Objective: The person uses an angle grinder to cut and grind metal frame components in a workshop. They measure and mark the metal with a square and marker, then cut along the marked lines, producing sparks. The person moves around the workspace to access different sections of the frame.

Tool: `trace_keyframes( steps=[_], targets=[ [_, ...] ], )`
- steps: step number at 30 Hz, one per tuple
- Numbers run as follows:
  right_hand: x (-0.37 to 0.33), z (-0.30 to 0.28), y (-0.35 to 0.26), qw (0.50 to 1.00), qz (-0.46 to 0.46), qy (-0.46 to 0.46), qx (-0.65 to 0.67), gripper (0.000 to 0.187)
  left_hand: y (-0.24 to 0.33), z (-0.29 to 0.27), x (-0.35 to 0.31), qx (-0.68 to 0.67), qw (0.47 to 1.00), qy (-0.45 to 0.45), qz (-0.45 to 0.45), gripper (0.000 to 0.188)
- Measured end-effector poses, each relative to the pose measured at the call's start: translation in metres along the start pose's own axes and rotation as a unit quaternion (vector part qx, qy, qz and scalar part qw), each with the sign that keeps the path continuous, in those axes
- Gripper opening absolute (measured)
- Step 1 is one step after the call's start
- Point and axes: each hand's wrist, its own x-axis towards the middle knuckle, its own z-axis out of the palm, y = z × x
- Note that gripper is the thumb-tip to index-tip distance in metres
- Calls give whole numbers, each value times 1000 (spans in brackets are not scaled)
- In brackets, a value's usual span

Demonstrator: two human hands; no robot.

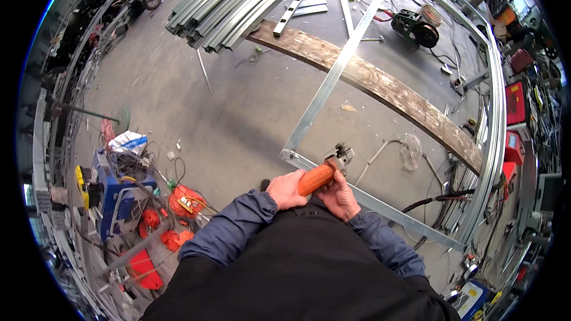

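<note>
An orange angle grinder is held close in front of my body, its metal head pointing away and to the right. My left hand is closed around the rear of its body. With its fingers wrapped under the front of the body, near the head, my right hand grips it too; some of those fingers are hidden beneath the tool. The grinder is just above the near bar of a rectangular frame of galvanized metal tube. One corner of that frame lies to the left of the grinder's head.
A long wooden plank supports the frame and a stack of metal tubes. Red bags and a blue machine stand at left. A green-and-black reel-like machine sits at the back right. Cables and red cases line the right side.
</note>
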Motion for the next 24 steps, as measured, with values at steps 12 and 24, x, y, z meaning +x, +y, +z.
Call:
trace_keyframes(
  steps=[12, 24],
  targets=[
    [86, 54, 163, 999, 1, 42, -23, 53, -161, -122, -43, 66, 989, -133, 18, 66],
    [117, 78, 243, 993, 85, 62, -49, 68, -240, -139, -93, 119, 981, -150, -34, 68]
  ],
)
